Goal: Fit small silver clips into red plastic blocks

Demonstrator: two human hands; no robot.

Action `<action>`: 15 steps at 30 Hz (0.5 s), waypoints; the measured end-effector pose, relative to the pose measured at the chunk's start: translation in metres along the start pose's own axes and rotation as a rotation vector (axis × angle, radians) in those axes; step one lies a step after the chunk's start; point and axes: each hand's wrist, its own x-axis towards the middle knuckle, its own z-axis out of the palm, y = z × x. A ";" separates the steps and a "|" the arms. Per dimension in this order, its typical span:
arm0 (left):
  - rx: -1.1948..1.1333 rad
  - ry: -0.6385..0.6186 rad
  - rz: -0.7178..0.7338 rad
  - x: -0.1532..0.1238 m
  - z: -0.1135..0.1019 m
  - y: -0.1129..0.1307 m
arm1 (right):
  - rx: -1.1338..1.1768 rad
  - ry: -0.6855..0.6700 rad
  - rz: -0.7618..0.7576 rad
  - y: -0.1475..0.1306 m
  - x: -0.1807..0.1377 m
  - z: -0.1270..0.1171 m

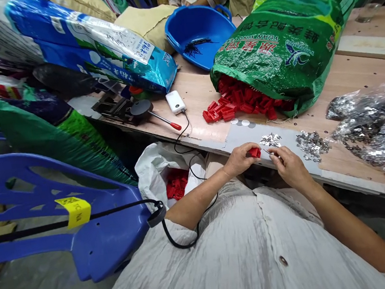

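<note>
We hold a small red plastic clip (255, 152) pinched in the fingers of our left hand (241, 158), just over the near edge of the table (201, 98), while our right hand (289, 166) closes thumb and forefinger on a tiny silver metal piece (268, 151) and brings it up against the clip. Both grips are closed, each on its own part. To do this well we would keep the clip steady and turned so its opening faces the metal piece, press straight in rather than at a slant, and work close over the grey mat (247, 134) so a dropped piece lands where we can find it. More loose metal pieces (312, 142) lie in small heaps on the mat just beyond our fingers, and clear bags of the same metal parts (373, 126) sit to the right. A green woven sack (285, 43) lies on its side, spilling a pile of red clips (236, 102) onto the wood. A white bag (156, 165) with red pieces hangs below the table edge by our left arm. Farther off are a blue basin (197, 32), a white power bank (175, 102) and a blue plastic chair (64, 210); sacks crowd the left, and another person sits across the table.
</note>
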 end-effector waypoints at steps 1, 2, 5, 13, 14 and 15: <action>-0.003 0.020 0.008 -0.002 -0.001 0.002 | 0.002 0.012 -0.004 0.000 -0.002 -0.001; -0.007 0.040 0.014 -0.004 -0.002 0.004 | 0.010 0.020 -0.008 0.000 -0.004 -0.002; -0.020 0.073 0.003 -0.007 -0.004 0.008 | 0.061 0.002 -0.011 0.001 -0.007 -0.003; 0.069 0.004 0.014 -0.003 0.000 0.000 | -0.031 -0.071 -0.066 0.002 0.001 0.001; 0.074 -0.009 0.011 -0.002 0.000 -0.003 | -0.051 -0.077 -0.059 0.002 0.002 0.002; 0.075 -0.021 0.009 -0.001 0.000 -0.005 | -0.068 -0.082 -0.052 0.003 0.003 0.003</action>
